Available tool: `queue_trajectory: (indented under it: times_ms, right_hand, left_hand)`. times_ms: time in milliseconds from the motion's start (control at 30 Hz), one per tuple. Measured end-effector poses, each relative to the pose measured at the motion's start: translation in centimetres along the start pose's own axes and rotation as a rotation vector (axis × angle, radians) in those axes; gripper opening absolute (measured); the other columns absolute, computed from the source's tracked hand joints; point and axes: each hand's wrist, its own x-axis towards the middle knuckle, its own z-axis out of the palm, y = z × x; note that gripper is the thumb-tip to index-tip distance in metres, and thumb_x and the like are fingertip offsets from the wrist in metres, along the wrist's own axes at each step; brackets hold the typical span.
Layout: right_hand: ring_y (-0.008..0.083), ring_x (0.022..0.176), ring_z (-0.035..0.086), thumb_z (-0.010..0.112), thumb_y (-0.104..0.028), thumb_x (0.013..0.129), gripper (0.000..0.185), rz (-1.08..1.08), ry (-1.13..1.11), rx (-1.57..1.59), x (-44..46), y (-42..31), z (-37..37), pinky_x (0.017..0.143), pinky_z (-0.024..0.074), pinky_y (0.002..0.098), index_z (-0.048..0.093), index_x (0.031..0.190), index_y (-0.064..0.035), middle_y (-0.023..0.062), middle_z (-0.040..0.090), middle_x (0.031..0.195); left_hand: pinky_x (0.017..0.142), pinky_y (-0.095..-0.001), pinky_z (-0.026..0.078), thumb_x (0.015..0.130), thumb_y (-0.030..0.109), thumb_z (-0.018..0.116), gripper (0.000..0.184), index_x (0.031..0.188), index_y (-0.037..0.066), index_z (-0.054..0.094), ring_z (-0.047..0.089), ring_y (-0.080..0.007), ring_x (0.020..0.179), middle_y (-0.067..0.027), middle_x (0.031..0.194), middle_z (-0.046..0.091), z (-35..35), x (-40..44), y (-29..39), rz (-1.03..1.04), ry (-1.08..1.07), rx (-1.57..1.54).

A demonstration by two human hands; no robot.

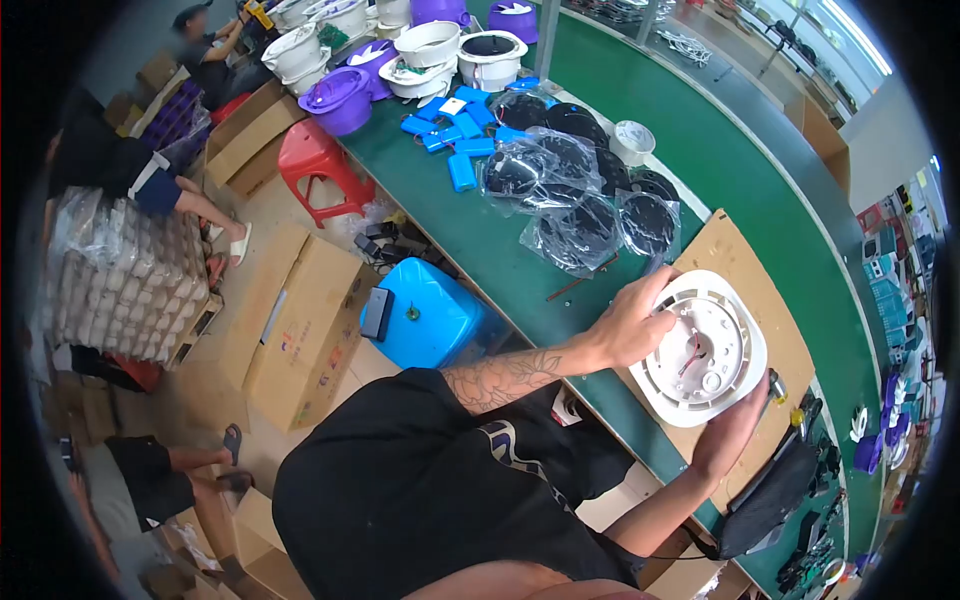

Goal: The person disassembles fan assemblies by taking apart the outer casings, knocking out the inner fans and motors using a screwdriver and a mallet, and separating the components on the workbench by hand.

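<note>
A round white plastic housing (700, 348) is held over the brown board on the green bench, its open inside facing up. Thin red and dark wires and small round posts show inside it. My left hand (640, 318), at the end of the tattooed arm, grips the housing's upper left rim, thumb over the edge. My right hand (738, 425) is closed round its lower right rim, with most of the fingers hidden beneath. Beyond my left hand lie black discs in clear plastic bags (575, 225).
Blue packs (462, 172) and white and purple tubs (340, 100) stand farther along the bench (450, 215). A screwdriver (797, 417) and black pouch (770, 500) lie near my right hand. Left are a red stool (320, 170), a blue bin (425, 310), cartons and several people.
</note>
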Motion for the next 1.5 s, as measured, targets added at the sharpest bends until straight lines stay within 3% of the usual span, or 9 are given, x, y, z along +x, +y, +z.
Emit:
queue_trajectory:
  times_ms: [100,267,433,467,567,633,833,1000,1500]
  right_hand:
    - [0.0216,0.118,0.051,0.053,-0.016,0.094,0.051,0.073,0.076,-0.05,-0.1,3.3,-0.5,0.1,0.0406,0.0341,0.037,0.138,0.0018,0.0148,0.049,0.133]
    - [0.0253,0.11,0.06,0.05,-0.021,0.096,0.048,0.263,0.138,0.372,1.0,2.4,1.7,0.096,0.0474,0.038,0.039,0.137,0.0011,0.015,0.056,0.127]
    - [0.027,0.116,0.056,0.047,-0.028,0.095,0.051,0.322,0.211,0.706,1.2,3.2,0.8,0.1,0.0445,0.0441,0.038,0.139,-0.0024,0.013,0.053,0.133]
    - [0.0271,0.118,0.055,0.047,-0.029,0.095,0.052,0.312,0.251,0.745,1.2,3.2,0.7,0.103,0.0421,0.0453,0.038,0.139,-0.0037,0.0125,0.053,0.134]
    - [0.0275,0.121,0.052,0.048,-0.032,0.094,0.054,0.291,0.292,0.698,1.4,3.5,-0.1,0.105,0.0382,0.0466,0.038,0.14,-0.0058,0.0117,0.052,0.134]
    - [0.0279,0.119,0.054,0.047,-0.031,0.094,0.053,0.284,0.296,0.679,1.5,3.6,0.0,0.103,0.0405,0.0467,0.038,0.14,-0.0059,0.0116,0.053,0.134]
    - [0.0265,0.117,0.056,0.047,-0.03,0.094,0.051,0.27,0.284,0.685,1.8,5.0,0.1,0.098,0.0459,0.0447,0.04,0.139,-0.0062,0.0108,0.054,0.132]
    - [0.0257,0.117,0.056,0.047,-0.029,0.095,0.049,0.297,0.293,0.697,1.4,5.3,-0.3,0.099,0.0458,0.0438,0.042,0.137,-0.0047,0.0116,0.055,0.131]
    - [0.0259,0.109,0.061,0.046,-0.026,0.096,0.046,0.3,0.239,0.757,1.8,5.8,0.4,0.094,0.0508,0.0414,0.044,0.134,0.0002,0.0145,0.059,0.125]
  left_hand:
    - [0.087,-0.0397,0.045,0.079,0.005,0.051,0.038,0.115,-0.005,0.048,0.058,-0.0371,0.1,-0.0228,0.105,0.056,-0.1,0.1,-0.1,0.168,0.022,0.263]
    - [0.084,-0.0379,0.048,0.087,0.021,0.062,0.043,0.12,-0.004,0.053,0.06,-0.0292,0.1,-0.0175,0.109,0.059,-3.9,1.6,3.7,0.162,-0.28,0.312]
    - [0.057,-0.0266,0.052,0.093,0.026,0.058,0.031,0.109,-0.001,0.06,0.061,-0.0142,0.078,-0.0071,0.091,0.061,-22.1,12.4,2.7,0.314,0.472,0.57]
    - [0.073,-0.0321,0.051,0.086,0.018,0.063,0.022,0.098,-0.001,0.062,0.065,-0.019,0.082,-0.012,0.087,0.067,-27.9,15.2,2.5,0.277,0.693,0.551]
    - [0.049,-0.0349,0.058,0.081,0.026,0.068,0.057,0.121,-0.007,0.046,0.066,-0.029,0.08,-0.0244,0.106,0.061,-41.9,19.6,3.7,0.139,1.057,0.417]
    - [0.055,-0.0381,0.062,0.077,0.03,0.07,0.074,0.13,-0.009,0.036,0.066,-0.0368,0.088,-0.0289,0.118,0.054,-47.8,21.0,4.3,-0.142,1.289,0.615]
    - [0.06,-0.0395,0.062,0.078,0.009,0.058,0.049,0.119,-0.015,0.044,0.067,-0.0389,0.08,-0.0297,0.11,0.056,-49.9,21.7,5.2,-0.172,1.017,0.085]
    - [0.063,-0.0391,0.057,0.091,0.011,0.036,0.032,0.115,-0.001,0.053,0.062,-0.031,0.083,-0.0199,0.105,0.059,-60.0,22.4,4.8,0.05,0.905,-0.401]
    - [0.048,-0.0248,0.049,0.093,0.018,0.032,0.034,0.115,0.004,0.055,0.054,-0.0223,0.064,-0.0155,0.093,0.06,-64.0,16.9,7.6,-0.133,0.737,-0.607]
